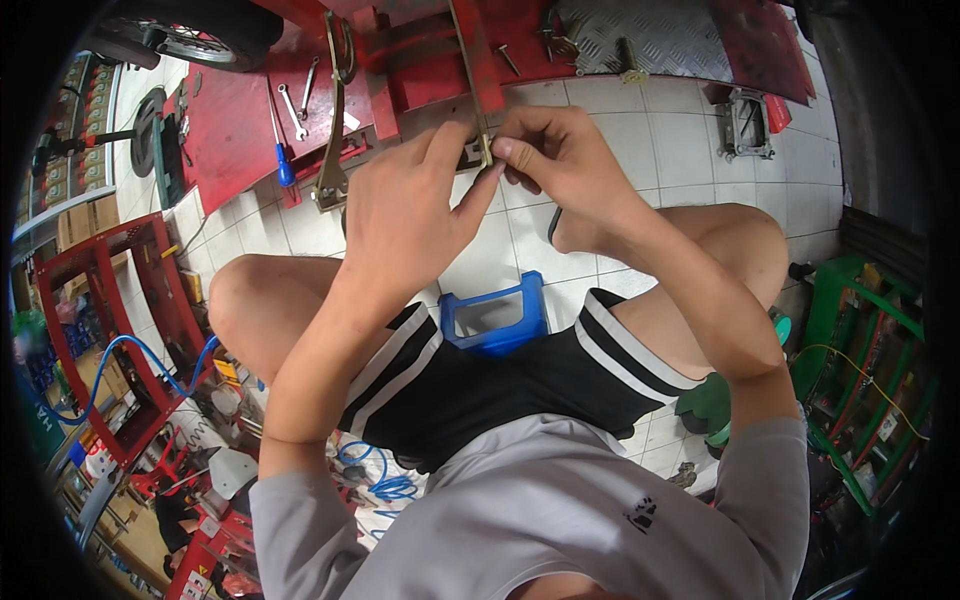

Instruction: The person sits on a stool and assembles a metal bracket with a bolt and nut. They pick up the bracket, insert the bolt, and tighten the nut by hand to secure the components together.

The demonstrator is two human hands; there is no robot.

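Note:
My left hand [405, 205] and my right hand [555, 150] meet over the white tiled floor, both pinching a small dark metal part [473, 152] at the lower end of a long brass-coloured metal bar [468, 70]. The bar runs up toward the red platform [240, 130]. Fingers hide most of the small part. I sit on a blue plastic stool [497, 318] with my knees spread.
A second brass-coloured lever [333, 120], wrenches [293, 108] and a blue-handled screwdriver [283, 160] lie on the red platform. A wheel [190, 30] sits top left. A red rack [110, 330] with a blue hose stands left, a green rack [860, 380] right, a metal part [748, 125] on the tiles.

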